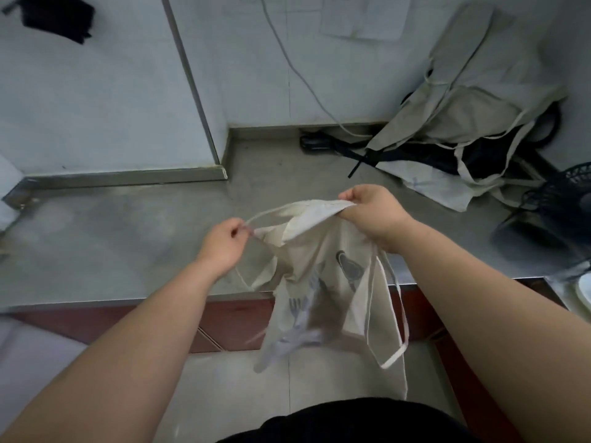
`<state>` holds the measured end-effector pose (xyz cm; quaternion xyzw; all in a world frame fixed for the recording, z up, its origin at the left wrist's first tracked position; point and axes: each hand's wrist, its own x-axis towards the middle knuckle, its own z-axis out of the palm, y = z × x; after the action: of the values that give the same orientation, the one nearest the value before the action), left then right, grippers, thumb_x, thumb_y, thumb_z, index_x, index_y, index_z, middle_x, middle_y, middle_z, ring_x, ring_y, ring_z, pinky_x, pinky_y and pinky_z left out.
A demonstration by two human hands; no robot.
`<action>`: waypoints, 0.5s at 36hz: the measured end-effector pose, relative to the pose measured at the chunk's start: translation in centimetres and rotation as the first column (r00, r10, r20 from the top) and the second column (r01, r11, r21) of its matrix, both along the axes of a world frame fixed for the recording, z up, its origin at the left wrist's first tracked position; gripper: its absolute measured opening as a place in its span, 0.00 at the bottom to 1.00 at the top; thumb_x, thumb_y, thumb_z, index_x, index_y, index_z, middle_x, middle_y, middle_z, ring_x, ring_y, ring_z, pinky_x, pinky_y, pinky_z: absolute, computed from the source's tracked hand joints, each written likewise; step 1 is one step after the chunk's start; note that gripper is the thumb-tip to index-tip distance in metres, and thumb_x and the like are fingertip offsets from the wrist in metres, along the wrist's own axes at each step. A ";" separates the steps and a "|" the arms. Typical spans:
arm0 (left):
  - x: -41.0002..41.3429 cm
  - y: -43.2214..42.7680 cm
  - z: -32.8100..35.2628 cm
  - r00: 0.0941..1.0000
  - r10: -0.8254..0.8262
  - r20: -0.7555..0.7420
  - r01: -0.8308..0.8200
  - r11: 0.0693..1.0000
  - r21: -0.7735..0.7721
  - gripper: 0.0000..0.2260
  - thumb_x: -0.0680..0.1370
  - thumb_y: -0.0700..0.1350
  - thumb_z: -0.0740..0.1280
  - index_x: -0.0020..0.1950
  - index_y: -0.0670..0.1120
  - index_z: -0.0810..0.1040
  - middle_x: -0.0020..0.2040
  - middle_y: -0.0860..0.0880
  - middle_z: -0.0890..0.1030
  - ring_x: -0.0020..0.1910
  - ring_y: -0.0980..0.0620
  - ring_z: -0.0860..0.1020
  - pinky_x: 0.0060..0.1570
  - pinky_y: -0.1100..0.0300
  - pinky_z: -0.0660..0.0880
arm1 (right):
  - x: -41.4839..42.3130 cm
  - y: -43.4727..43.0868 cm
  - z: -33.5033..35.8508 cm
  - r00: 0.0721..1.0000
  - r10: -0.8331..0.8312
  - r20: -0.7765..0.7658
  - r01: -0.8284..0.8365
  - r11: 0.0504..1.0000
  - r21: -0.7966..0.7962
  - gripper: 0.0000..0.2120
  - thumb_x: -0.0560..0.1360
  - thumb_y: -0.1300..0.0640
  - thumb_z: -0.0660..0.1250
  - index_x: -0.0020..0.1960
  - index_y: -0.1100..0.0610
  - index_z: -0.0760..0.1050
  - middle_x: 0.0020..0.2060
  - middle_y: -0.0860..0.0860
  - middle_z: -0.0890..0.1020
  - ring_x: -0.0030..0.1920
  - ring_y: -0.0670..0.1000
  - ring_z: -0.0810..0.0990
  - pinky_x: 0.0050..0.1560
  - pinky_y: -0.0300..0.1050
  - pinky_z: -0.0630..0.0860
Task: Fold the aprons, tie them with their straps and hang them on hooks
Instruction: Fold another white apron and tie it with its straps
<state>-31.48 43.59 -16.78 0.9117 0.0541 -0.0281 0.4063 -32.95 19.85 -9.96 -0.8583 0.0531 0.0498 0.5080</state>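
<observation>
A cream apron (326, 282) with grey utensil prints hangs in the air over the front edge of the steel counter (128, 238). My right hand (374, 212) grips its bunched top edge. My left hand (224, 243) pinches the apron's corner together with a thin white strap (271, 214) that arcs between both hands. Long strap loops (396, 334) dangle below the counter edge on the right. More cream and dark aprons (463, 132) lie in a heap at the back right of the counter, leaning on the wall.
A black fan (559, 199) stands at the counter's right end. A grey cable (300, 75) runs down the tiled wall to a dark object by the heap. A dark item (57, 17) hangs high on the left wall. A white dish (583, 289) shows at far right.
</observation>
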 end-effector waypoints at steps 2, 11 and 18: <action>0.6 -0.2 0.9 0.973 0.218 0.073 -0.185 0.932 -0.312 0.09 0.81 0.44 0.58 0.42 0.48 0.73 0.40 0.47 0.77 0.45 0.45 0.77 0.38 0.59 0.68 | -0.1 -0.1 -0.1 0.997 0.055 -0.058 -0.065 0.982 -0.175 0.07 0.73 0.57 0.70 0.39 0.60 0.78 0.35 0.59 0.80 0.36 0.51 0.75 0.36 0.46 0.73; 1.3 -0.3 3.1 0.968 0.240 -0.069 -0.235 0.970 0.067 0.33 0.78 0.67 0.46 0.67 0.44 0.71 0.67 0.40 0.72 0.68 0.41 0.67 0.66 0.50 0.63 | -1.2 0.8 0.1 0.982 -0.067 -0.175 0.128 0.923 0.363 0.06 0.70 0.59 0.69 0.37 0.58 0.72 0.38 0.58 0.74 0.40 0.57 0.75 0.42 0.52 0.69; -2.1 -1.7 0.1 0.808 -0.030 -0.589 -0.182 0.937 -0.298 0.17 0.81 0.56 0.53 0.47 0.44 0.71 0.41 0.46 0.72 0.34 0.52 0.68 0.36 0.60 0.68 | -1.2 2.2 0.4 0.979 -0.063 -0.193 0.160 0.823 0.545 0.07 0.75 0.66 0.62 0.41 0.57 0.71 0.44 0.60 0.76 0.46 0.58 0.76 0.48 0.53 0.71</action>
<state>-33.62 41.89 -16.65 0.7712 0.2078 -0.2994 0.5219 -34.12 22.04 -9.54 -0.6610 0.1288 0.1046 0.7318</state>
